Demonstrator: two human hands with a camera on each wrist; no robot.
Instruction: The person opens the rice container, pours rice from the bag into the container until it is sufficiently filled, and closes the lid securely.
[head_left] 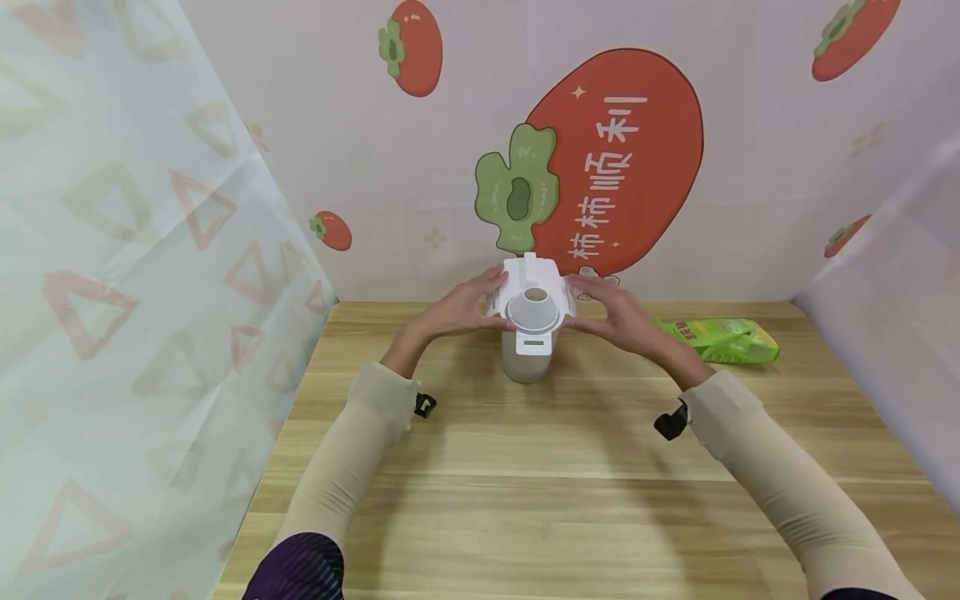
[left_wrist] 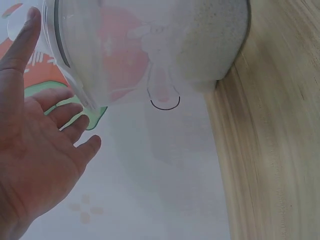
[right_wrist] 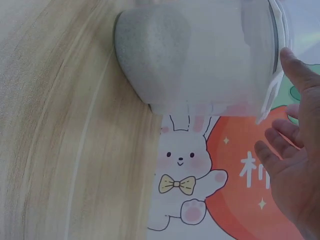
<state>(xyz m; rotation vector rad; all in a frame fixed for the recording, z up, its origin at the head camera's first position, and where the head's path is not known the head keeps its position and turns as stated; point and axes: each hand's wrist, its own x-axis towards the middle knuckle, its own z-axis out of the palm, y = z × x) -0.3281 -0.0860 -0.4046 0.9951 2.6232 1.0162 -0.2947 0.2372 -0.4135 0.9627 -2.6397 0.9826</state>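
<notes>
A translucent storage container (head_left: 527, 367) stands upright near the back of the table, under a white lid (head_left: 517, 279). On top of the lid sits a white cone-shaped piece (head_left: 533, 312). Pale, grainy contents show in the lower part of the container (left_wrist: 210, 45) in the left wrist view. My left hand (head_left: 467, 308) touches the lid's left side, thumb toward the front and fingers behind. Opposite it, my right hand (head_left: 617, 312) touches the right side. In the wrist views, both the left hand (left_wrist: 45, 140) and the right hand (right_wrist: 300, 150) have extended, loosely spread fingers.
A crumpled green bag (head_left: 723, 340) lies on the wooden table (head_left: 525, 500) to the right, beyond my right forearm. Behind the container rises a white backdrop (head_left: 405, 183) with printed persimmons. A patterned sheet (head_left: 150, 333) borders the left side, and another sheet borders the right.
</notes>
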